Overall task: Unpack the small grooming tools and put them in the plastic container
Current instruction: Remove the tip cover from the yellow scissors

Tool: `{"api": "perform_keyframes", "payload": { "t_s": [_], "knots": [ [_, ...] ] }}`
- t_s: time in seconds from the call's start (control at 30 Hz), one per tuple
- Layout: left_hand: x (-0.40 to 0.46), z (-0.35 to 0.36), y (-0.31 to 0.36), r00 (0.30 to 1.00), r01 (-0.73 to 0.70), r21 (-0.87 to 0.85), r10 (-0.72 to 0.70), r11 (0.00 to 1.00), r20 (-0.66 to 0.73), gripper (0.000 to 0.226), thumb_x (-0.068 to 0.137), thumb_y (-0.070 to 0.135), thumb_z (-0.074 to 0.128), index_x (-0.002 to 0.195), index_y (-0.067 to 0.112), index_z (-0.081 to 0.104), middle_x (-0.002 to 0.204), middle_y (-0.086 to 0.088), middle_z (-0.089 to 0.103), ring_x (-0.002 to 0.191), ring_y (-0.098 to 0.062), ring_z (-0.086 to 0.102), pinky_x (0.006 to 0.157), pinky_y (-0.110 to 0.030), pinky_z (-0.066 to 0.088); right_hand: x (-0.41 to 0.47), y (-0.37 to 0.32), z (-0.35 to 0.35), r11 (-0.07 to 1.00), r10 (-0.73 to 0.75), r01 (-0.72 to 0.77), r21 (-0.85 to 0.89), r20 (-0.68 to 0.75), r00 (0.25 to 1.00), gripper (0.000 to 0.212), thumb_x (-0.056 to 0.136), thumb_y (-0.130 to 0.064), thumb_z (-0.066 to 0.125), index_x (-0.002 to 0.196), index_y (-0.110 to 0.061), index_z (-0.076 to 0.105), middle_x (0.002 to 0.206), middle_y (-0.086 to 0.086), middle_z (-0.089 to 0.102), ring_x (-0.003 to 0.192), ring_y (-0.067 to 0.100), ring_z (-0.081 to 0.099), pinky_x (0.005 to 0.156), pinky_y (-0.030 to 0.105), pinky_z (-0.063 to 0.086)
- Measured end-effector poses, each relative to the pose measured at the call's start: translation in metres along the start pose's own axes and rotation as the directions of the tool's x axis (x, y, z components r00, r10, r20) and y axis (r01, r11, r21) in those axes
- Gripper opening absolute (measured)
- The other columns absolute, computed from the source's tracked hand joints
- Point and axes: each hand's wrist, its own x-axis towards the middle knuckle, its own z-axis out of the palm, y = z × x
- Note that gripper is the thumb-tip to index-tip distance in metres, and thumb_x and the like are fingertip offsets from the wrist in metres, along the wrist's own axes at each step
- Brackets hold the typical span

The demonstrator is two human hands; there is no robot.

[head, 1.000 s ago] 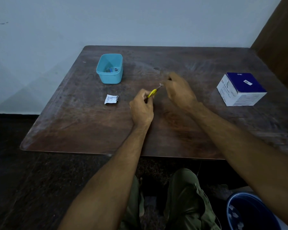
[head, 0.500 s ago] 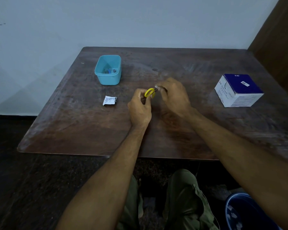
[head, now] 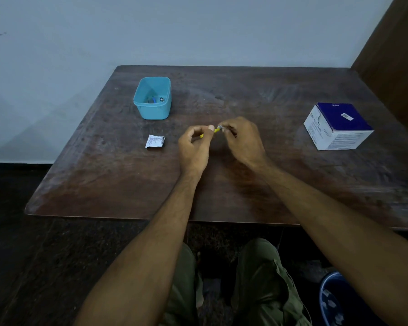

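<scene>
Small yellow tool (head: 216, 130) sits at frame centre, held just above the table (head: 108, 175). Left hand (head: 194, 147) pinches its yellow body, fingers curled round it; most of the tool is hidden inside the grip. Right hand (head: 243, 140) pinches the pale tip end, fingers curled; can't tell if that tip is a cap or wrapper. Hands nearly touching.

Teal plastic container (head: 153, 98) upper left of the hands, well apart, open top, a few small items inside, too small to identify. Crumpled white wrapper (head: 155, 141) lies on the table left of the left hand, below the container. Blue-and-white box (head: 338, 125) at right of frame, well apart from hands. Blue bin (head: 339, 300) lower right corner, below table edge.
</scene>
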Motion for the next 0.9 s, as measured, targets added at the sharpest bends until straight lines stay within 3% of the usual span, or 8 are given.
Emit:
{"api": "perform_keyframes", "payload": {
  "t_s": [0.13,0.3,0.4,0.47,0.6,0.73,0.83,0.9],
  "knots": [
    [0.004,-0.007,0.0,0.995,0.096,-0.099,-0.096,0.99,0.005,0.011,0.078,0.017,0.073,0.089,0.018,0.071,0.089,-0.005,0.071,0.086,-0.021,0.066,0.089,-0.042,0.052,-0.003,-0.002,0.005,0.999,-0.022,0.022,0.04,-0.007,1.0,0.016,0.085,-0.009,0.059,0.093,-0.013,0.072,0.086,0.0,0.07,0.081,0.019,0.06,0.073,0.033,0.049],
    [0.005,-0.006,0.004,0.99,0.138,-0.111,-0.134,0.984,0.043,0.026,0.079,0.002,0.073,0.104,0.009,0.067,0.087,-0.001,0.067,0.08,-0.004,0.063,0.08,-0.02,0.049,0.012,0.0,0.002,0.977,0.134,-0.111,0.182,-0.12,0.984,0.015,0.088,-0.018,0.061,0.093,-0.014,0.074,0.085,0.0,0.071,0.075,0.011,0.062,0.072,0.034,0.052],
    [0.004,-0.006,0.003,0.994,0.096,-0.059,-0.093,0.994,0.049,0.037,0.077,0.002,0.076,0.11,0.007,0.063,0.09,-0.002,0.067,0.077,0.004,0.063,0.076,-0.013,0.049,0.018,0.0,-0.006,0.994,0.071,-0.052,0.095,-0.21,0.975,0.015,0.088,-0.012,0.06,0.093,-0.009,0.074,0.084,0.002,0.069,0.076,0.012,0.056,0.069,0.029,0.045],
    [0.005,-0.006,0.002,0.995,0.077,-0.021,-0.075,0.997,0.063,0.043,0.076,-0.001,0.076,0.115,0.008,0.059,0.095,-0.003,0.066,0.076,0.006,0.063,0.076,-0.013,0.05,0.02,-0.001,-0.005,0.998,-0.045,0.04,-0.048,-0.107,0.993,0.017,0.089,-0.011,0.058,0.097,-0.009,0.073,0.089,0.008,0.068,0.083,0.021,0.06,0.072,0.03,0.044],
    [0.003,-0.006,0.0,0.995,0.044,0.011,-0.045,0.999,0.089,0.05,0.077,-0.008,0.071,0.119,0.012,0.054,0.095,0.001,0.062,0.082,0.006,0.063,0.085,-0.019,0.053,0.013,-0.006,0.01,0.934,-0.117,0.184,-0.307,0.224,0.967,0.024,0.087,-0.016,0.057,0.107,-0.013,0.069,0.1,0.013,0.057,0.096,0.033,0.054,0.068,0.038,0.046],
    [0.003,-0.008,-0.002,0.995,0.012,0.022,-0.014,1.0,0.1,0.052,0.076,-0.01,0.07,0.119,0.013,0.051,0.098,-0.003,0.063,0.09,-0.004,0.064,0.088,-0.022,0.052,0.018,0.002,0.007,0.913,-0.089,0.165,-0.374,0.212,0.973,0.025,0.085,-0.01,0.058,0.108,-0.01,0.068,0.1,0.016,0.055,0.097,0.035,0.051,0.069,0.038,0.041],
    [0.004,-0.006,-0.004,0.995,-0.012,0.023,0.01,1.0,0.103,0.052,0.076,-0.013,0.068,0.118,0.012,0.051,0.099,-0.004,0.062,0.085,0.0,0.063,0.086,-0.019,0.051,0.022,0.017,0.003,0.923,-0.028,0.08,-0.376,0.143,0.989,0.027,0.083,-0.003,0.054,0.104,-0.009,0.071,0.095,0.018,0.057,0.089,0.039,0.055,0.072,0.039,0.04],
    [0.004,-0.006,-0.004,0.995,-0.018,0.014,0.017,1.0,0.099,0.052,0.076,-0.014,0.068,0.117,0.012,0.05,0.099,-0.004,0.062,0.087,-0.001,0.063,0.086,-0.019,0.052,0.02,0.012,0.004,0.929,-0.055,0.111,-0.353,0.165,0.985,0.026,0.083,-0.003,0.055,0.103,-0.009,0.071,0.093,0.018,0.058,0.088,0.039,0.055,0.071,0.039,0.042]
  ]
}}
